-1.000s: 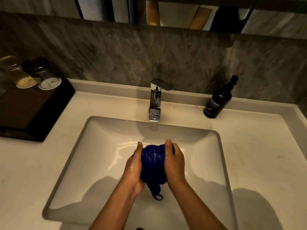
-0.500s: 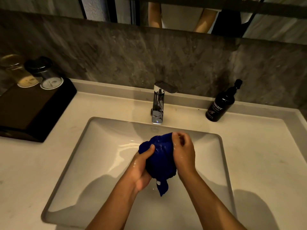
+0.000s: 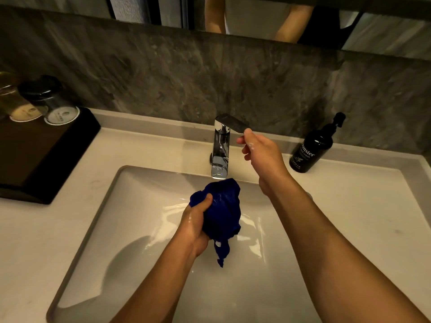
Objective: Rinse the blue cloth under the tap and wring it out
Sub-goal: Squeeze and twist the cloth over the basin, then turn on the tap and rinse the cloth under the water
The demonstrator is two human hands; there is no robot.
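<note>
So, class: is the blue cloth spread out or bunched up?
Bunched up: the cloth is a crumpled wad in the left hand, one end dangling over the sink.

right hand (image 3: 261,152) left blue cloth (image 3: 224,208), now at tap lever (image 3: 233,123)

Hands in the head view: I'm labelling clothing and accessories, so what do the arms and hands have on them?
Both forearms are bare, with no sleeves in view. The left hand and right hand wear no gloves, rings or watch. Small white suds cling to the fingers.
</note>
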